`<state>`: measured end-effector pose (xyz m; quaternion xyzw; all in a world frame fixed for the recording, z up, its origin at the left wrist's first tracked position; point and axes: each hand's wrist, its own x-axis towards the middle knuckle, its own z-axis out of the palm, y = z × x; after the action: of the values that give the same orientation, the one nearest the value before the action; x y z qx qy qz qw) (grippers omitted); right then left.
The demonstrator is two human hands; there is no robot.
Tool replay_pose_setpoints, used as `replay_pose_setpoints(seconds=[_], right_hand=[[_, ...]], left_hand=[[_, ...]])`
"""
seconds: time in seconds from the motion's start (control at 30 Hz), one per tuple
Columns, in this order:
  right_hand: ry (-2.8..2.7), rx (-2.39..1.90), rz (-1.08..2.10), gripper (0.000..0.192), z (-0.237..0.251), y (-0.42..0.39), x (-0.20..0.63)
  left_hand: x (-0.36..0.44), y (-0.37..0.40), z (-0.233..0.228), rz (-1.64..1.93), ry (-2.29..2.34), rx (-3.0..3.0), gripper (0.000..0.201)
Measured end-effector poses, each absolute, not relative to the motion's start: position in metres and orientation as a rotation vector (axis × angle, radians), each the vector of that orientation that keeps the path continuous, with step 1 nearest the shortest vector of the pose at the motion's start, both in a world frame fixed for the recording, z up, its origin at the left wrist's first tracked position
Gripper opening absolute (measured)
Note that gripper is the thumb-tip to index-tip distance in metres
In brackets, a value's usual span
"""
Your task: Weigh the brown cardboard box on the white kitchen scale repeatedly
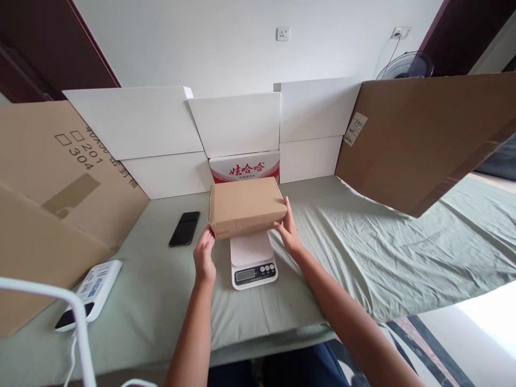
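Note:
A brown cardboard box [248,201] is held between my two hands, over the back part of a white kitchen scale [250,252]. My left hand [205,252] grips the box's near left corner. At the near right corner, my right hand [289,228] has its thumb on the front face and its fingers along the side. The scale's grey display [245,275] and buttons face me, and no reading can be made out. Whether the box rests on the scale or hangs just above it, I cannot tell. Left of the box lies a black phone [184,228].
A white power strip [91,293] and a white curved tube [76,306] are at the near left. Large cardboard panels stand left [48,177] and right [419,134]. White boxes [237,126] line the back. The green cloth [363,252] is wrinkled at right.

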<state>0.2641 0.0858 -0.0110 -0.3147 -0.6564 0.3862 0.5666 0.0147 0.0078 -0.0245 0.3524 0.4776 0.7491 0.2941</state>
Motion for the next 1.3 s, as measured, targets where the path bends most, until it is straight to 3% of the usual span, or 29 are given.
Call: replay_pose_setpoints(seconds=[0.27,1.03,1.3], right_hand=[[-1.6,-0.877,0.889,0.098,-0.023,0.034,0.287],[-1.493,-0.868,0.763,0.083,-0.023,0.037,0.287],[-1.611,-0.855,0.822,0.079,-0.014,0.029,0.283]], left_hand=[[0.027,-0.053,-0.053,1.907,1.299,0.996,0.065],[0.028,-0.059,-0.039,1.994,1.267,1.015,0.06],[0.025,-0.054,-0.051,1.883,1.367,0.926,0.073]])
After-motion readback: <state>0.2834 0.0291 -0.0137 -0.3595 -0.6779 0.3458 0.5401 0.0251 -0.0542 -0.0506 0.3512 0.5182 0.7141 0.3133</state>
